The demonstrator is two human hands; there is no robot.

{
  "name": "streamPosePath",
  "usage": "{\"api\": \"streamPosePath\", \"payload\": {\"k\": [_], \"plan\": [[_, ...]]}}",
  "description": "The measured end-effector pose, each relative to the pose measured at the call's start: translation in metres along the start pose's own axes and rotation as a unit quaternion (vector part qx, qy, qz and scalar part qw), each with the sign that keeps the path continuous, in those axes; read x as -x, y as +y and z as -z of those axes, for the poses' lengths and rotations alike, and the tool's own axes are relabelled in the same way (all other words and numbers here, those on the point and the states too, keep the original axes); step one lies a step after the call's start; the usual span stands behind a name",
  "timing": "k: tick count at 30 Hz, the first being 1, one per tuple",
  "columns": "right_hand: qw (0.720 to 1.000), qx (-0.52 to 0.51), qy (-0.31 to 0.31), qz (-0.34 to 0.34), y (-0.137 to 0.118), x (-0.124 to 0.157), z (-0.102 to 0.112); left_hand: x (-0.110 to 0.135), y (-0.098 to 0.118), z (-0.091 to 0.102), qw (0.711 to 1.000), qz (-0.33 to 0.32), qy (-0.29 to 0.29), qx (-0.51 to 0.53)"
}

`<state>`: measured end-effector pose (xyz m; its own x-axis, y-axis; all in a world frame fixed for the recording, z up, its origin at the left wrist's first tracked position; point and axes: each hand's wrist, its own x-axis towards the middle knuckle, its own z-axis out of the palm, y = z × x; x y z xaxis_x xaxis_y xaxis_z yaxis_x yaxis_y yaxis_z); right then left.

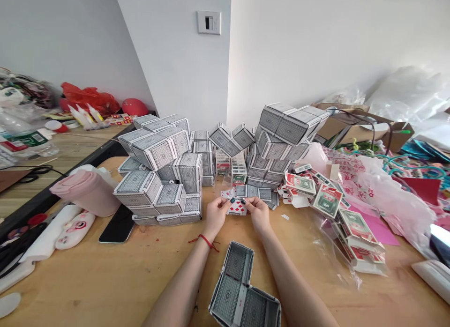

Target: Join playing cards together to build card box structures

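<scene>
nearest the camera, at the bottom centre of the frame, a folded grey patterned card box piece (242, 294) lies on the tabletop (116, 280) between the person's two forearms. just above it, at the centre of the frame, the left hand (215, 213) and the right hand (259, 211) meet over a small stack of playing cards (237, 207); a red diamond face shows on top. both hands are curled, fingertips pinching the stack from either side, the left on its left edge, the right on its right edge. a red string bracelet (207, 241) sits on the left wrist.

behind the hands, grey patterned boxes pile up: one heap (158, 177) at centre left, another heap (281, 135) at centre right, leaning against the white wall. between the two heaps stands a small clear case with cards (239, 170). to the right of the hands, red and green card packs (330, 200) spill across the tabletop, some inside clear plastic wrap (351, 252). a pink sheet (379, 228) lies under them at the right.

at the left, a pink jug (87, 191) lies tilted, with a dark phone (117, 226) flat just beside it, near the left heap. a cardboard box (358, 123) sits at the upper right, with crumpled plastic bags (404, 92) above it.
</scene>
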<state>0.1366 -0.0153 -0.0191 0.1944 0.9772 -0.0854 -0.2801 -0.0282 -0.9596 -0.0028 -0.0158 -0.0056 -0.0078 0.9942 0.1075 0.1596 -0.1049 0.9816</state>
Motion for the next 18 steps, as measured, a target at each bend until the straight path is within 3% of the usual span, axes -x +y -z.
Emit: {"api": "streamPosePath", "payload": {"k": [4,8,12,18], "plan": [[0.999,-0.030,-0.001,-0.016,-0.0028,0.0012,-0.0016,0.0050,0.0033,-0.0030,0.998,-0.025,-0.013,-0.054],[0.998,-0.048,-0.039,-0.033,-0.0063,0.0027,-0.0042,0.0080,0.0055,-0.0026,0.979,-0.092,0.060,-0.174],[0.994,-0.042,-0.088,-0.056,-0.0067,0.0037,-0.0056,0.0081,0.0054,0.0001,0.965,-0.112,0.096,-0.215],[0.998,0.007,-0.061,-0.013,-0.0047,0.0059,-0.0063,0.0088,0.0045,-0.0005,0.954,-0.135,0.099,-0.249]]}}
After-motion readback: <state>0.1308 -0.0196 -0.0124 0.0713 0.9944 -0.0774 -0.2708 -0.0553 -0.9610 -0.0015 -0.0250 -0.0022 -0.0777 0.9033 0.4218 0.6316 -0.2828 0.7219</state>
